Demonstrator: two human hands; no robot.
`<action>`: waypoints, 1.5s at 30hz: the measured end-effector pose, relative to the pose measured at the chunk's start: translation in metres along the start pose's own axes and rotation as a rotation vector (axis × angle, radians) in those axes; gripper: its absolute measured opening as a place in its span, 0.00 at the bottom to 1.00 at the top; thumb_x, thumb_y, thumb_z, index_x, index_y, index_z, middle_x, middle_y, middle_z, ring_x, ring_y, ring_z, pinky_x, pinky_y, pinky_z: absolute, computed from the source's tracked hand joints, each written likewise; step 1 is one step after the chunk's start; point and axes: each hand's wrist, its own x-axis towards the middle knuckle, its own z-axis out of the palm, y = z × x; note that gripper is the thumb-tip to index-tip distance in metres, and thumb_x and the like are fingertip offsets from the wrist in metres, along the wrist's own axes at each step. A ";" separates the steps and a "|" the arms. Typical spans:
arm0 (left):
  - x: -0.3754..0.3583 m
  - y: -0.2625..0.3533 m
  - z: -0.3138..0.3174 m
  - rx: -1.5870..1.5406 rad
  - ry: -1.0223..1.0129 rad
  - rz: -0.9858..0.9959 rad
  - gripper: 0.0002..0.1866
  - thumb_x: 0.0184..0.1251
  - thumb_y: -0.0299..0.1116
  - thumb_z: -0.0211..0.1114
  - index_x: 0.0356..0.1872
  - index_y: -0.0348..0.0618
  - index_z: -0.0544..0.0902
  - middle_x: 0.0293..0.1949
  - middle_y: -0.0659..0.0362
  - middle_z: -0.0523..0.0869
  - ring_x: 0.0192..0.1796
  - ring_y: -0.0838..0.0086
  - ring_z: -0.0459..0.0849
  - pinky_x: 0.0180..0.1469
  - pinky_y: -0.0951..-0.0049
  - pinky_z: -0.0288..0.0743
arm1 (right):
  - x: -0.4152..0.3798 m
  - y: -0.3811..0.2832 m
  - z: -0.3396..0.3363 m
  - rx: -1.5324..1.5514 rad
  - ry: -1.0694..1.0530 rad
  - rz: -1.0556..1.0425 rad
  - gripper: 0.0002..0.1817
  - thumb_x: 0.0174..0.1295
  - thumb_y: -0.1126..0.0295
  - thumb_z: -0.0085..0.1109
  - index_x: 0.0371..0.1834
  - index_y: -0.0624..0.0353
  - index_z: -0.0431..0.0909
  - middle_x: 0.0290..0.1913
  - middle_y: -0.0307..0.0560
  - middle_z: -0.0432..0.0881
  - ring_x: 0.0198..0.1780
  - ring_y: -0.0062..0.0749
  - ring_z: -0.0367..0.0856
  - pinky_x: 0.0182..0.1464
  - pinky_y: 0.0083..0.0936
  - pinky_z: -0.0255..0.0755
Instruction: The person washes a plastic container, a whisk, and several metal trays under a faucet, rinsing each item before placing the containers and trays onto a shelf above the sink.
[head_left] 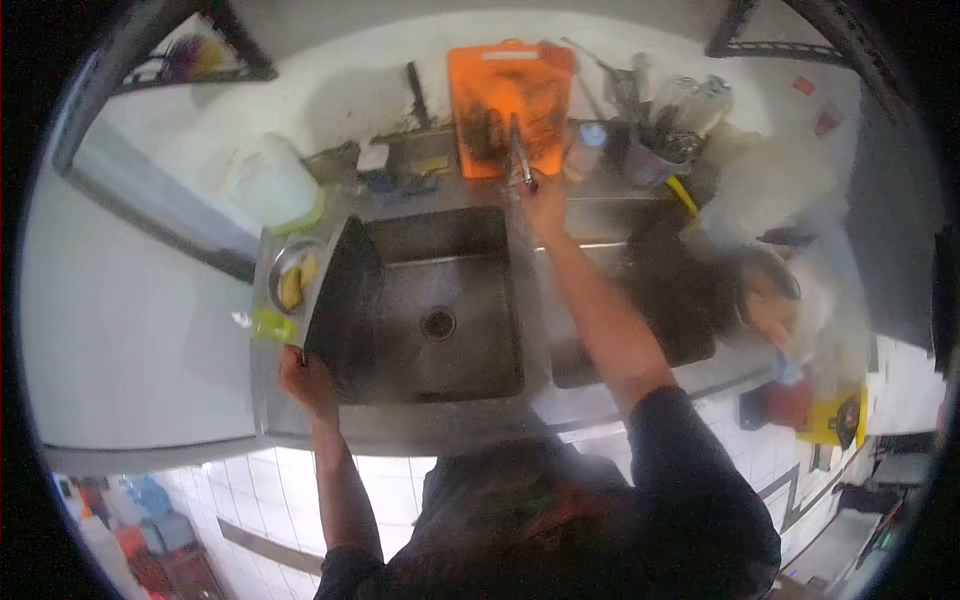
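Observation:
My left hand (305, 385) is closed on the near end of a dark, flat, tray-like piece (343, 310). It is tilted on its side, with a pale rim, at the left of the left sink basin (460, 350). My right hand (543, 208) reaches to the back of the sink and is closed around the metal faucet (522, 160). Behind the faucet an orange cutting board (470, 80) with dark stains leans on the wall. Whether water runs cannot be made out.
A metal bowl with yellow sponge-like pieces (292, 285) and a bright green item (272, 325) lie left of the basin. A white container (270, 180) stands behind them. At right are the second basin (570, 365), a utensil holder (660, 155) and plastic bags (775, 190).

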 end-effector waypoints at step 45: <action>-0.001 -0.047 -0.045 0.144 0.253 0.116 0.10 0.49 0.19 0.59 0.19 0.40 0.66 0.18 0.55 0.68 0.21 0.59 0.68 0.25 0.63 0.61 | -0.249 0.090 0.017 -0.643 0.146 -0.028 0.26 0.66 0.62 0.51 0.63 0.65 0.68 0.65 0.62 0.68 0.66 0.60 0.65 0.66 0.56 0.57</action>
